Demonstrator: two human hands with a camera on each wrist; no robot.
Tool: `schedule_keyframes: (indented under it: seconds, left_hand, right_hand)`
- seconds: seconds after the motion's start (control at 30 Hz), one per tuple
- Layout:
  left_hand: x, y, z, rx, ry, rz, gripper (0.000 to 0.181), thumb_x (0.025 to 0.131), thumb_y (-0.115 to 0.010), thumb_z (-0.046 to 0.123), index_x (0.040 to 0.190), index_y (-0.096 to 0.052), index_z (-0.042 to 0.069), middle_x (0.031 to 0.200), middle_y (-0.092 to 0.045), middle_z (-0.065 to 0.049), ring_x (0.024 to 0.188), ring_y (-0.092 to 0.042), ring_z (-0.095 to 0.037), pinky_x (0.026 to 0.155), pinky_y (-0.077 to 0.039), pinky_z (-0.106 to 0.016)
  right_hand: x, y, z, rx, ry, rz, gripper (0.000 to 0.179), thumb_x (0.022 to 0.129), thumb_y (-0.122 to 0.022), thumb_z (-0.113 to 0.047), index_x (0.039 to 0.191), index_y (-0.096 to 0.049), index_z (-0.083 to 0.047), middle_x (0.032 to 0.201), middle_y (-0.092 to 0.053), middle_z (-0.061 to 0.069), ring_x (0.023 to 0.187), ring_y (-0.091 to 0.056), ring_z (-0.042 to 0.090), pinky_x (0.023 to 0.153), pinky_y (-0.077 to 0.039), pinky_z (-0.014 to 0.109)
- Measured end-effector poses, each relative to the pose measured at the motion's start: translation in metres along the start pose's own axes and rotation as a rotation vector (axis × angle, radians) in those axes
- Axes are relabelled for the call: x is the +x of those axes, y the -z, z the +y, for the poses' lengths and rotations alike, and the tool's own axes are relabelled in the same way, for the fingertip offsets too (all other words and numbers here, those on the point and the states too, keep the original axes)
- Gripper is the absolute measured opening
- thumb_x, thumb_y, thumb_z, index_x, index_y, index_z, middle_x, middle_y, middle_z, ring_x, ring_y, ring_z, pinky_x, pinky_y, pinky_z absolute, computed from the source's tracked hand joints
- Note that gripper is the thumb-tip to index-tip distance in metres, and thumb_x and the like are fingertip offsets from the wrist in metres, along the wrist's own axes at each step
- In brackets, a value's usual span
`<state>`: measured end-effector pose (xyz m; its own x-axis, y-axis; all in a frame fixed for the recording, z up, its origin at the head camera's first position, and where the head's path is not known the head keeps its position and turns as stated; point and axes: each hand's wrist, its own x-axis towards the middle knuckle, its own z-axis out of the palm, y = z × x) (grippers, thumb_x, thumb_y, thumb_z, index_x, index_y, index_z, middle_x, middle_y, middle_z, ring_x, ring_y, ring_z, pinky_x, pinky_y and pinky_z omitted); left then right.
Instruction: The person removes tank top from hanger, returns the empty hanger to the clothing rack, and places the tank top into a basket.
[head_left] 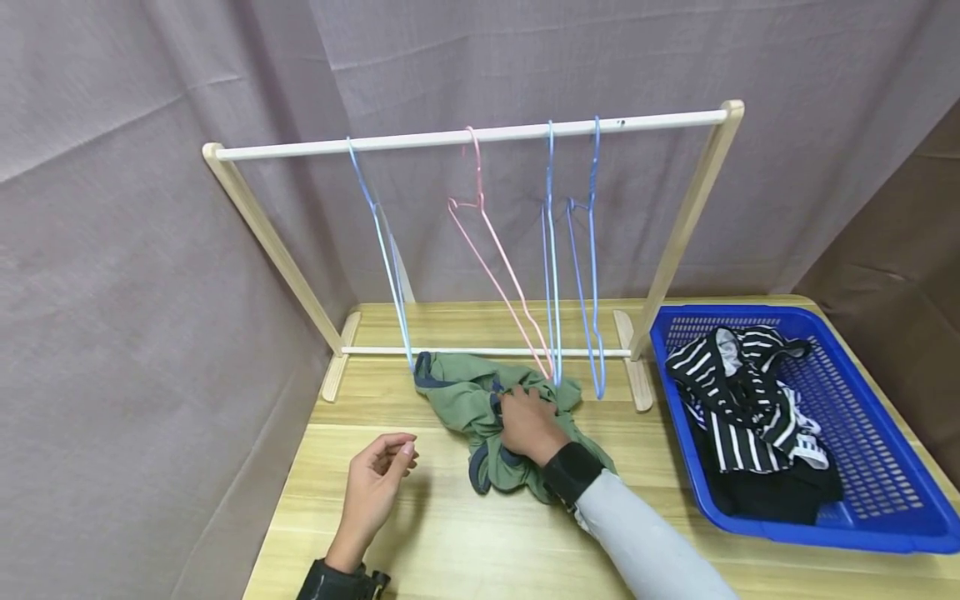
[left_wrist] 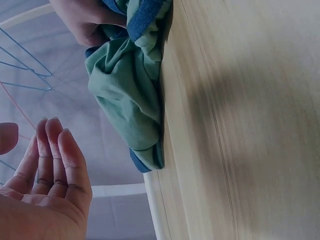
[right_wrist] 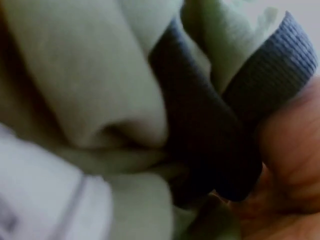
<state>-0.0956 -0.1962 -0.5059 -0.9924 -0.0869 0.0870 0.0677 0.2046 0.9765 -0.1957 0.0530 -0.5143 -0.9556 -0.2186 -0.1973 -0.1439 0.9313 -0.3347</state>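
A crumpled green garment with navy ribbed trim (head_left: 465,400) lies on the wooden table below the hangers. My right hand (head_left: 528,423) is on top of it and grips a fold near the navy trim. Close up in the right wrist view, dark ribbed trim (right_wrist: 272,65) runs right beside that hand, and much of the fingers is hidden. To the left of the garment, my left hand (head_left: 378,479) hovers over the table, fingers loosely bent and holding nothing. The left wrist view shows its fingers (left_wrist: 70,160) apart from the green cloth.
A rack with a white rail (head_left: 300,149) stands behind the garment. From it hang a pink hanger (head_left: 501,267) and several blue hangers (head_left: 592,275), some reaching down near the cloth. At right, a blue basket (head_left: 892,450) holds black-and-white striped clothing (head_left: 750,400) and black cloth.
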Motion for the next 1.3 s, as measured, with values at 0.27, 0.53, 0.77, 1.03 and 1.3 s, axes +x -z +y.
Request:
schedule_keyframes:
  seconds: [0.27, 0.53, 0.77, 1.03, 1.3]
  left_hand:
    - [0.001, -0.002, 0.003, -0.022, 0.029, -0.005, 0.014, 0.104, -0.068, 0.009, 0.113, -0.075, 0.001, 0.098, -0.075, -0.026, 0.082, -0.074, -0.014, 0.075, -0.063, -0.025]
    - [0.003, -0.006, 0.009, -0.03, 0.014, -0.044, 0.017, 0.105, -0.068, 0.013, 0.116, -0.074, 0.002, 0.1, -0.076, -0.025, 0.083, -0.074, -0.009, 0.076, -0.063, -0.027]
    - [0.003, -0.007, 0.011, -0.032, 0.017, -0.042, 0.015, 0.104, -0.067, 0.009, 0.115, -0.074, 0.001, 0.098, -0.076, -0.022, 0.084, -0.075, -0.015, 0.076, -0.063, -0.026]
    - [0.001, -0.006, 0.012, -0.028, 0.028, -0.047, 0.015, 0.105, -0.067, 0.01, 0.115, -0.074, 0.002, 0.098, -0.076, -0.021, 0.082, -0.073, -0.01, 0.076, -0.062, -0.026]
    - [0.004, -0.011, 0.011, -0.032, 0.012, -0.064, 0.016, 0.104, -0.067, 0.011, 0.115, -0.075, 0.001, 0.098, -0.076, -0.022, 0.082, -0.073, -0.011, 0.075, -0.062, -0.025]
  right_hand:
    - [0.002, 0.003, 0.008, 0.0, 0.167, 0.166, 0.05, 0.085, -0.068, 0.007, 0.057, -0.035, -0.02, 0.061, -0.035, -0.003, 0.056, -0.038, 0.016, 0.049, -0.031, 0.029]
    - [0.0, 0.007, 0.01, -0.025, 0.251, 0.195, 0.057, 0.086, -0.067, 0.009, 0.061, -0.025, -0.022, 0.062, -0.018, -0.005, 0.059, -0.022, 0.014, 0.059, -0.022, 0.031]
    - [0.001, 0.007, 0.01, -0.036, 0.255, 0.201, 0.057, 0.085, -0.067, 0.009, 0.062, -0.025, -0.022, 0.062, -0.019, -0.005, 0.059, -0.023, 0.014, 0.059, -0.022, 0.031]
    - [0.003, 0.003, 0.012, -0.066, 0.25, 0.203, 0.056, 0.084, -0.069, 0.007, 0.06, -0.028, -0.021, 0.06, -0.027, -0.004, 0.058, -0.029, 0.015, 0.058, -0.028, 0.031]
    - [0.004, 0.002, 0.016, -0.047, 0.228, 0.217, 0.052, 0.083, -0.069, 0.008, 0.061, -0.03, -0.02, 0.06, -0.034, -0.001, 0.059, -0.031, 0.017, 0.057, -0.026, 0.032]
